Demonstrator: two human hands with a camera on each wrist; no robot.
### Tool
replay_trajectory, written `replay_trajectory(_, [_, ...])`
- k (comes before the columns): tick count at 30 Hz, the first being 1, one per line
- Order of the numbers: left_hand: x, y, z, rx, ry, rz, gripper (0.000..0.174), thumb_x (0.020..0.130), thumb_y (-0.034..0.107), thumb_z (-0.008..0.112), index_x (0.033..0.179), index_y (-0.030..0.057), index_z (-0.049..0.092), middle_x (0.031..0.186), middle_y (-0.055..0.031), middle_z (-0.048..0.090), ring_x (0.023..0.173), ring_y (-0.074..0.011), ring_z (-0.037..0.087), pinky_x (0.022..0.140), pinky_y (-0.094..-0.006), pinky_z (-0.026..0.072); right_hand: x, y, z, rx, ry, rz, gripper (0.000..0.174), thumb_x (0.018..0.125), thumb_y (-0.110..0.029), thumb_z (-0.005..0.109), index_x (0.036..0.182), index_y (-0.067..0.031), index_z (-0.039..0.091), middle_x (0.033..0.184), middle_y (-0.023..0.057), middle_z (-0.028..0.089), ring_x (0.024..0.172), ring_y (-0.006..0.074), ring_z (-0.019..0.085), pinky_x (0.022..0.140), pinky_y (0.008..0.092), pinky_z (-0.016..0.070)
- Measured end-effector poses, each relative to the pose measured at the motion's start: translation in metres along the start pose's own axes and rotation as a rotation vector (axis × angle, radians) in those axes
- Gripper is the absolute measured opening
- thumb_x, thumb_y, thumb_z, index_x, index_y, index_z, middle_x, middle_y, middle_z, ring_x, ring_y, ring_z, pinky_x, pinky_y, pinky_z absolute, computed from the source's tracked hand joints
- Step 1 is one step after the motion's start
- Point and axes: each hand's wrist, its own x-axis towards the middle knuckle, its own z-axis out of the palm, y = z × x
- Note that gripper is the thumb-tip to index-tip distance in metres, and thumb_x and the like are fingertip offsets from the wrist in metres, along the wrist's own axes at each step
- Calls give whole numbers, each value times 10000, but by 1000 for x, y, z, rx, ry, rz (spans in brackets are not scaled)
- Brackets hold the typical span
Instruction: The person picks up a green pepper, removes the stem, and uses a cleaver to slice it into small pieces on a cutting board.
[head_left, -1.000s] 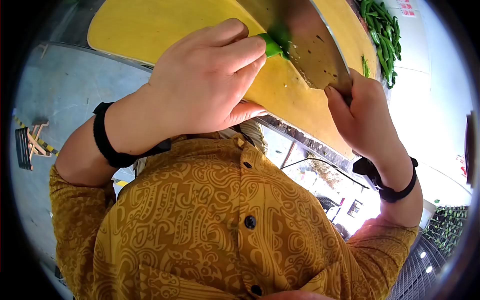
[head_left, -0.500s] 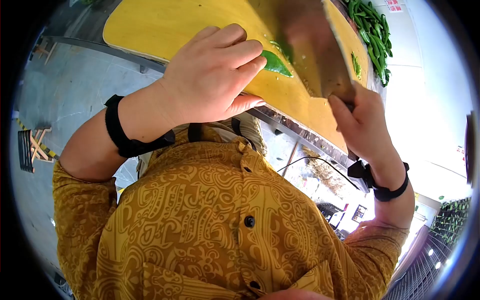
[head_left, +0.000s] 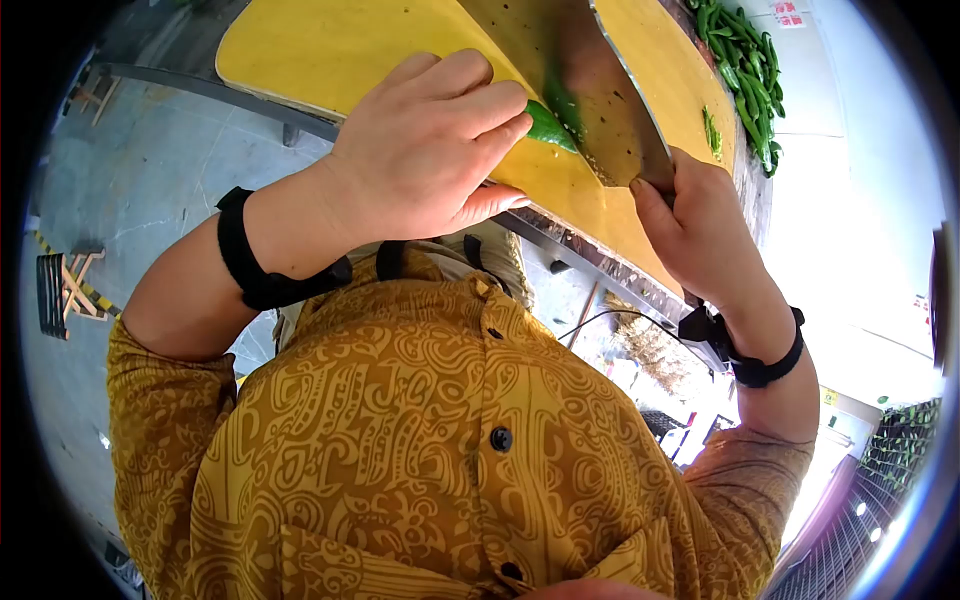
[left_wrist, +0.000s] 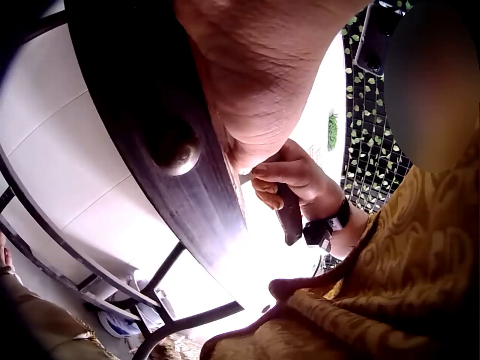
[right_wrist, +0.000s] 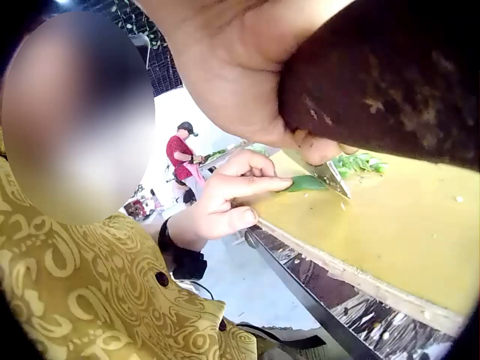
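In the head view my left hand (head_left: 430, 150) holds a green pepper (head_left: 548, 130) down on a yellow cutting board (head_left: 320, 60), its fingers bent and the thumb out near the board's front edge. The pepper's free end pokes out past the fingertips. Right beside that end is the broad blade of a cleaver (head_left: 600, 110), specked with bits. My right hand (head_left: 700, 225) grips the cleaver; its dark handle (right_wrist: 390, 82) fills the top of the right wrist view. Cut pepper pieces (right_wrist: 364, 162) lie behind the blade there. In the left wrist view the pepper is hidden.
Whole green peppers (head_left: 748, 80) are heaped beyond the board's right end. A few green shreds (head_left: 712, 132) lie near that end. The table's front edge (right_wrist: 300, 292) runs just below the board. Farther off, a person in red (right_wrist: 184, 154) stands at another table.
The cleaver, blurred half a second ago, now shows sharply and has come left against the pepper's end. My right hand moved left with it; my left hand barely shifted.
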Motion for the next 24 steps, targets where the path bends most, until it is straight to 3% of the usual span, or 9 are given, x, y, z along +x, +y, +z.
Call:
replay_trajectory(6, [-4, 2, -1, -39, 11, -9, 558, 589, 301, 830, 1037, 14, 662, 1065, -55, 568, 912, -244, 532, 745, -392, 460, 4, 18, 3, 260, 55, 246, 228, 861, -148, 593, 797, 68, 560, 603, 197, 559, 535, 322, 558, 535, 385, 445])
replay_trajectory(9, [-6, 2, 2, -59, 26, -5, 572, 583, 295, 834, 1040, 2, 653, 1074, -69, 571, 916, -253, 544, 739, -398, 464, 1, 18, 3, 255, 103, 199, 217, 863, -145, 590, 811, 64, 565, 593, 173, 552, 526, 304, 541, 528, 369, 441])
replay_trajectory(12, [-2, 7, 0, -67, -1, -25, 588, 576, 290, 835, 1044, -12, 645, 1093, -78, 570, 925, -256, 547, 744, -397, 467, -5, 9, -5, 211, 87, 120, 206, 861, -139, 594, 824, 62, 576, 607, 185, 568, 537, 318, 560, 537, 377, 450])
replay_trajectory(18, [3, 12, 2, -45, -31, -58, 610, 557, 289, 838, 1046, -20, 643, 1129, -77, 559, 947, -252, 541, 764, -391, 467, -13, 1, -11, 155, -13, 135, 175, 857, -116, 596, 867, 57, 581, 641, 217, 587, 585, 377, 591, 564, 406, 468])
replay_trajectory(24, [2, 10, 5, -50, -35, -46, 635, 545, 301, 835, 1057, -20, 641, 1128, -75, 557, 967, -248, 541, 780, -388, 471, -11, 10, -9, 59, -46, 12, 139, 852, -79, 571, 819, 54, 551, 619, 221, 568, 591, 400, 585, 551, 435, 454])
